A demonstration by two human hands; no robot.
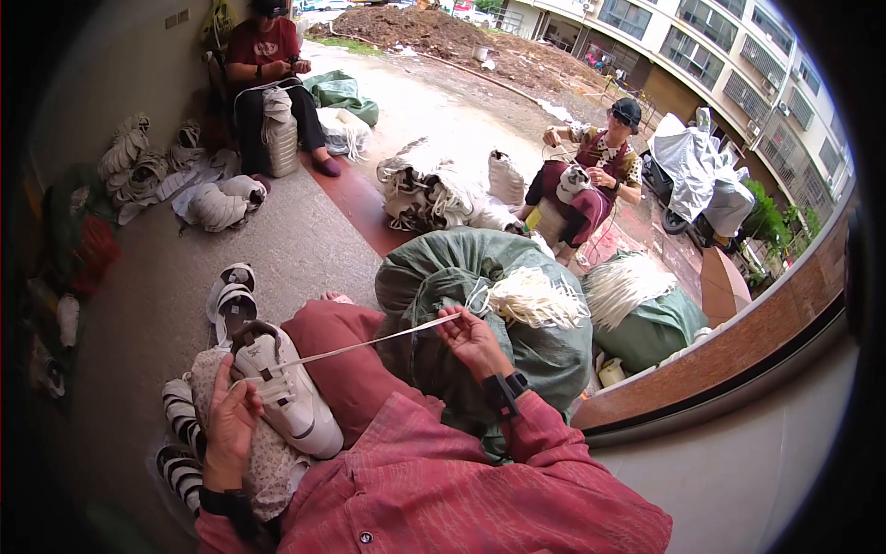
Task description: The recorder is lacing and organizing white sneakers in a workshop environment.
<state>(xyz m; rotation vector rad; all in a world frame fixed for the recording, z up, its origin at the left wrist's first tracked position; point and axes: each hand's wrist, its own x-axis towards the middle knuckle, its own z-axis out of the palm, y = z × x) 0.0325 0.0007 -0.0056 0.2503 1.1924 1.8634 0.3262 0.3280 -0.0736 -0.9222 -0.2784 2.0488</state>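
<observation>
A white sneaker [305, 411] with grey and dark trim rests on a patterned cloth [210, 379] by my lap, its dark collar facing away from me. A flat white shoelace [374, 341] passes through its eyelets and runs taut up to the right. My right hand [475, 344] pinches the far part of that lace between thumb and fingers, palm turned up. Beside the shoe's left side, my left hand [233, 420] has its fingers bent round a short piece of lace near the eyelets. Both wrists wear dark bands.
A green sack [425, 268] topped with a bundle of white laces [540, 297] stands right of my knee. Stacked shoe uppers [182, 420] lie at left, more shoes [235, 300] ahead. Two people [268, 65] [591, 175] sit working farther off. A sill [720, 369] bounds the right.
</observation>
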